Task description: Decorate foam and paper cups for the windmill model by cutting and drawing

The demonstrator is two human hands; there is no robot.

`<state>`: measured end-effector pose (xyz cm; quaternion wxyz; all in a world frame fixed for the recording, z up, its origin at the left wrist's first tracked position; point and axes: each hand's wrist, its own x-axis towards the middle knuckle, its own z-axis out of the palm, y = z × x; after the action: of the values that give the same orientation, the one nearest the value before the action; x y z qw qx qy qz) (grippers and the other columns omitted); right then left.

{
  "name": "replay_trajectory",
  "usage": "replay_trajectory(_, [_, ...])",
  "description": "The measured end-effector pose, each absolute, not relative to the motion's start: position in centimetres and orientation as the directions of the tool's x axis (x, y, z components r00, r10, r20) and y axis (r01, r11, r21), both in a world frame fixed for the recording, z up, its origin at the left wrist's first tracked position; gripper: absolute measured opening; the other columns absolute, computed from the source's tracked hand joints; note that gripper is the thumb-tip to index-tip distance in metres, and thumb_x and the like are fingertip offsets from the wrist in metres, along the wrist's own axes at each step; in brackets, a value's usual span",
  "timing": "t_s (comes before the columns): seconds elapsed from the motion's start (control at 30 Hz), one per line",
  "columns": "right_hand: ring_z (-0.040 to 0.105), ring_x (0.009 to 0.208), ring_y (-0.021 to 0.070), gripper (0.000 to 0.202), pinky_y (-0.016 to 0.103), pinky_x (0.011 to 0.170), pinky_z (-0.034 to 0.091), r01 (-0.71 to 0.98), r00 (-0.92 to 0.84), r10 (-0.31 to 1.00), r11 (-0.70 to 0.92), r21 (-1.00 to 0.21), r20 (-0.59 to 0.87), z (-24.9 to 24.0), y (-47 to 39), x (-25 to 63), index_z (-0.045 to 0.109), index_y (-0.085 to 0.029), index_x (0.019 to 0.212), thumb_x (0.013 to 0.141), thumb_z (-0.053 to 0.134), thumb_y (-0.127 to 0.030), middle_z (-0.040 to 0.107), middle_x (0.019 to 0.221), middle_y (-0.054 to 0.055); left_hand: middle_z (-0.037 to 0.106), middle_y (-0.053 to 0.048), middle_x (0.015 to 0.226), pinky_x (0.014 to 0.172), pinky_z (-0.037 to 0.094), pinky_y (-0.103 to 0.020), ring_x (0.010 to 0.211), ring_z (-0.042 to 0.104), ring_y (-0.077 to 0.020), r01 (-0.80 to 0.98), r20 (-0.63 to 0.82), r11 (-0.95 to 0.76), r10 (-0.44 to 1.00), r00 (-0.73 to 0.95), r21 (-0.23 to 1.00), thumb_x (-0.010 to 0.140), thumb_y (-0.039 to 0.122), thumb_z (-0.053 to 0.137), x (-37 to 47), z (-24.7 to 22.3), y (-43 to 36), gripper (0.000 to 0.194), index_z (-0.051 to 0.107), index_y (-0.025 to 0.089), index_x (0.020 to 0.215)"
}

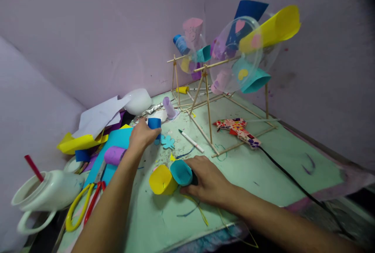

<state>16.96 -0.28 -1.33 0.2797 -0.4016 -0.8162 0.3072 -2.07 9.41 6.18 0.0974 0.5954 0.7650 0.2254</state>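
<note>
My left hand (pixel 142 135) is closed round a small blue paper tube (pixel 154 124), thumb on its near side, above the far left part of the table. Nearer to me, my right hand (pixel 206 177) curls its fingers and thumb round a teal paper cup (pixel 181 173), whose open end faces me. Something dark shows between that cup and the palm; I cannot make it out. Touching the teal cup on its left is a yellow paper cup (pixel 162 180). A teal paper flower cutout (pixel 168 142) lies just right of my left hand, beside a green-tipped marker (pixel 191 141).
Stick frames (pixel 208 104) with plastic discs and paper cups stand at the back right. A floral hot glue gun (pixel 237 128) lies there, its black cord (pixel 293 180) trailing right. At left are scissors (pixel 77 208), a white mug (pixel 52 190), a purple paper tube (pixel 114 155) and paper sheets (pixel 96 116).
</note>
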Motion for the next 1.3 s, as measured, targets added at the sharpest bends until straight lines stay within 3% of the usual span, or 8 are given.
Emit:
replay_trajectory(0.1, [0.057,0.081,0.0218,0.031,0.032,0.073,0.035,0.482,-0.526,0.824,0.492,-0.725,0.209,-1.4,-0.3,17.0,0.063,-0.019,0.091,0.064,0.076,-0.029,0.068,0.088,0.003,0.061,-0.013,0.122,0.083,0.05,-0.037,0.102,0.062,-0.0289,0.825,0.171,0.178,0.934,-0.313,0.536,0.066,0.036,0.065,-3.9,6.9,3.6,0.065,0.049,0.018,0.126])
replay_trajectory(0.13, [0.057,0.08,0.0217,0.031,0.032,0.072,0.036,0.488,-0.525,0.826,0.491,-0.721,0.207,-1.4,-0.4,17.0,0.063,-0.019,0.091,0.064,0.076,-0.029,0.068,0.088,0.003,0.062,-0.011,0.12,0.081,0.051,-0.038,0.098,0.064,-0.0286,0.761,0.164,0.177,0.923,-0.349,0.624,0.064,0.038,0.068,-4.6,6.9,1.3,0.071,0.047,0.019,0.129])
replay_trajectory(0.2, [0.057,0.08,0.0215,0.031,0.031,0.072,0.036,0.496,-0.523,0.826,0.494,-0.714,0.208,-1.4,-0.4,17.0,0.063,-0.019,0.09,0.064,0.076,-0.028,0.069,0.089,0.003,0.062,-0.009,0.119,0.079,0.053,-0.037,0.096,0.064,-0.0268,0.585,0.152,0.14,0.894,-0.422,0.799,0.062,0.04,0.07,-5.8,6.1,-3.2,0.074,0.046,0.021,0.129])
replay_trajectory(0.27, [0.057,0.081,0.0213,0.03,0.031,0.073,0.037,0.496,-0.525,0.824,0.5,-0.71,0.214,-1.3,-0.5,17.0,0.063,-0.019,0.091,0.065,0.076,-0.028,0.069,0.091,0.003,0.064,-0.008,0.117,0.08,0.054,-0.036,0.095,0.065,-0.0261,0.504,0.138,0.116,0.888,-0.439,0.856,0.059,0.038,0.073,-6.4,4.6,-6.7,0.073,0.049,0.023,0.126])
replay_trajectory(0.47, [0.057,0.08,0.0224,0.038,0.032,0.071,0.039,0.546,-0.496,0.841,0.496,-0.676,0.216,-1.3,-0.8,16.5,0.063,-0.018,0.097,0.065,0.077,-0.034,0.068,0.089,0.005,0.062,-0.012,0.121,0.095,0.046,-0.043,0.111,0.059,-0.0287,0.54,0.057,0.098,0.963,-0.263,0.836,0.068,0.03,0.067,-4.5,0.0,-9.4,0.057,0.05,0.018,0.121])
replay_trajectory(0.73, [0.057,0.077,0.0213,0.028,0.031,0.069,0.04,0.542,-0.494,0.831,0.525,-0.656,0.256,-1.3,-1.0,16.0,0.063,-0.018,0.088,0.069,0.073,-0.036,0.067,0.085,0.005,0.058,-0.013,0.128,0.101,0.04,-0.044,0.12,0.052,-0.0287,0.683,0.082,0.054,0.983,-0.166,0.728,0.074,0.03,0.063,-4.3,-0.5,-8.7,0.056,0.047,0.017,0.126])
replay_trajectory(1.13, [0.057,0.077,0.0213,0.027,0.031,0.069,0.04,0.531,-0.492,0.833,0.517,-0.671,0.253,-1.4,-1.1,16.2,0.063,-0.019,0.089,0.069,0.072,-0.033,0.067,0.086,0.005,0.063,-0.011,0.122,0.095,0.044,-0.041,0.113,0.057,-0.0281,0.659,0.065,0.087,0.977,-0.202,0.747,0.071,0.031,0.065,-4.1,-0.5,-8.7,0.055,0.05,0.018,0.122])
replay_trajectory(1.3, [0.059,0.074,0.0215,0.021,0.031,0.065,0.043,0.535,-0.422,0.879,0.438,-0.722,0.22,-0.5,-0.4,15.7,0.063,-0.019,0.082,0.067,0.072,-0.029,0.067,0.082,0.005,0.07,-0.009,0.104,0.083,0.051,-0.039,0.095,0.065,-0.0264,0.561,0.026,0.118,0.97,-0.243,0.82,0.065,0.029,0.067,-4.0,1.1,-7.5,0.051,0.055,0.016,0.113])
